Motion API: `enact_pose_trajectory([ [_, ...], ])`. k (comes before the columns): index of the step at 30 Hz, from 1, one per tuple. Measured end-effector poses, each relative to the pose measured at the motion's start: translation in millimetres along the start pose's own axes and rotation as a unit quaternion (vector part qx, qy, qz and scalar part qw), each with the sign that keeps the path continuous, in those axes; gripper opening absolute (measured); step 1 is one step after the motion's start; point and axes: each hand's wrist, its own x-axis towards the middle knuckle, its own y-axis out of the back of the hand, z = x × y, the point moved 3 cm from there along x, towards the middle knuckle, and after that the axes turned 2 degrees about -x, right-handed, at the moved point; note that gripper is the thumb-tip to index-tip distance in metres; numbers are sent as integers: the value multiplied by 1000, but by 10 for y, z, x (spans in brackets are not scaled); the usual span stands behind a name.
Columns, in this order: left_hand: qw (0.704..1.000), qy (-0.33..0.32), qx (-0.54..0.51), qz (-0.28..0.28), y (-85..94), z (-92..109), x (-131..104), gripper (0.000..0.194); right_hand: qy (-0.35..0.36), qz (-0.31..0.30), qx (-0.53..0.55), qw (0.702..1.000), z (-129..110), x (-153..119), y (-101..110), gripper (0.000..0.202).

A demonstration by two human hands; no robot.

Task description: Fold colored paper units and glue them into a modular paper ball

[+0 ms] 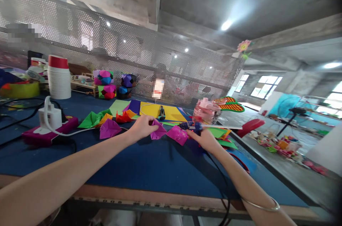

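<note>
Between the fingertips of my left hand (144, 126) is a folded purple paper piece (158, 130), held just above the blue table. My right hand (207, 139) is wrapped round a blue hot glue gun (192, 126), with a long white glue stick (227, 126) standing out of its back. The gun's nozzle points left, toward the purple piece. Below the nozzle is a magenta paper square (177, 135) with small specks on it; I cannot tell whether the gun touches it. Another purple folded piece (109, 128) lies left of my left hand.
Green (94, 119) and orange folded papers (125, 116) lie at left, beside a purple power strip (50, 131) with a white charger. Behind stand stacked paper cups (59, 78) and colourful paper balls (105, 85). Yellow sheets (173, 112) and a pink bottle (205, 110) are further back. A black cord (220, 172) hangs over the front edge.
</note>
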Motion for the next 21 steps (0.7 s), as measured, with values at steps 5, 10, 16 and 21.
enact_pose_trajectory([
  [5,1000,1,4,-16,-4,0,-1,17,-18,-52,-13,998,29,-12,-46,44],
  [10,1000,5,5,-16,-8,14,-4,20,-38,-98,-86,991,35,-126,59,54],
  [16,999,26,-17,-11,-23,55,-18,16,-87,-24,-236,968,-320,-670,423,40],
  [21,997,14,-66,-38,-69,48,-23,18,34,-87,-62,994,-854,-597,336,33],
])
